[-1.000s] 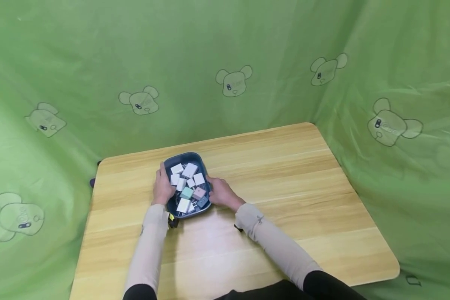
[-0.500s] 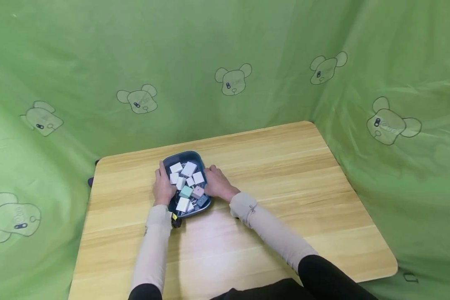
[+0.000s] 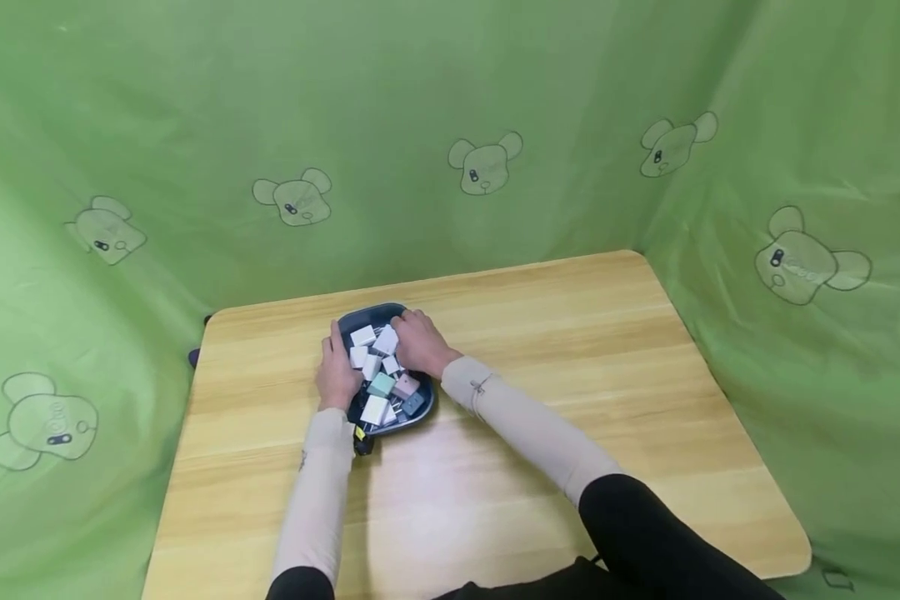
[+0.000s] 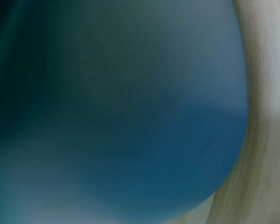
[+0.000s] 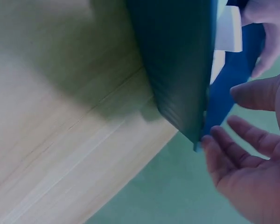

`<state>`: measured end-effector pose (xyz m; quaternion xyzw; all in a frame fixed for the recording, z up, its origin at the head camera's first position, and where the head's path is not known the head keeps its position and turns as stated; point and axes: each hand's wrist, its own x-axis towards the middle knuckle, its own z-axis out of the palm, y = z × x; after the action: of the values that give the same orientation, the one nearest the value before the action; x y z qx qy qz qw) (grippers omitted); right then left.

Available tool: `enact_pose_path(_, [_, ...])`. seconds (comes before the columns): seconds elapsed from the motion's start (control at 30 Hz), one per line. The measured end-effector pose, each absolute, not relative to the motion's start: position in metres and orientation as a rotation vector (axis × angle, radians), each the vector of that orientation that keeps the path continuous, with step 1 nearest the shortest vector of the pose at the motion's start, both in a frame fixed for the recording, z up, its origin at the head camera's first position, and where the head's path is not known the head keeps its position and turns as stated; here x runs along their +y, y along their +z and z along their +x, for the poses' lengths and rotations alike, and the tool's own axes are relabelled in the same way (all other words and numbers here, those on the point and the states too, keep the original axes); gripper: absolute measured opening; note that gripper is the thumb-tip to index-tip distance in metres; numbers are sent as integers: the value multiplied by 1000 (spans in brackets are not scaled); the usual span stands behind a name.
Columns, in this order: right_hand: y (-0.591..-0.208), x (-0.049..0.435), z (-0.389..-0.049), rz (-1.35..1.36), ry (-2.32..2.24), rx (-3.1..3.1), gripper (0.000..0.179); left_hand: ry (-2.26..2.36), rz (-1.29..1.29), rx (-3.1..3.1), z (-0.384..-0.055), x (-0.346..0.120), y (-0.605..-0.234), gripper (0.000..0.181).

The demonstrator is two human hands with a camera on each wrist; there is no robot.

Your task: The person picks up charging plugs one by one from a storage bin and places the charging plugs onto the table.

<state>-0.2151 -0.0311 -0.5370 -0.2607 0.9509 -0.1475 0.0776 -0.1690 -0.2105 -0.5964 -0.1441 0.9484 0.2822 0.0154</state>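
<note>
A dark blue plastic basin [image 3: 373, 315] holds several charger plugs, mostly white, plus a mint one [image 3: 382, 384], a pink one [image 3: 406, 385] and a blue-grey one [image 3: 413, 404]. My left hand [image 3: 337, 377] grips the basin's left side, thumb over the rim. Over the far right part of the basin is my right hand [image 3: 422, 343], beside a white charger plug [image 3: 386, 340]. From the right wrist, the right hand [image 5: 256, 158] has its thumb and fingers apart, fingertips by the basin rim [image 5: 206, 116]. Only the basin's blurred outer wall [image 4: 177, 140] fills most of the left wrist view.
A wooden table [image 3: 570, 375] lies under the basin, with its rounded far edge behind. Green curtains [image 3: 390, 100] with printed bear heads hang around it. A small black and yellow item [image 3: 363, 442] shows at the left wrist.
My right hand has moved from the basin's right rim up and left, over the chargers at its far right. The left hand keeps its grip. The head view has shifted slightly.
</note>
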Motion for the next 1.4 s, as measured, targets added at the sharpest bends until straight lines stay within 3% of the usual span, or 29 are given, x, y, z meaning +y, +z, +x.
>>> enact_pose_path(0.47, [-553,-63,-234,-758,-388,2726,68,855,-487,2950,-168,-211,-595,117])
enact_pose_path(0.97, [-569,-72,-236,-663,-335,2734,63,866,-482,2959,-168,-208,-595,117])
enact_pose_path(1.4, [-575,-78,-239,-530,-490,2754,72,834,-462,2987,-171,-211,-596,110])
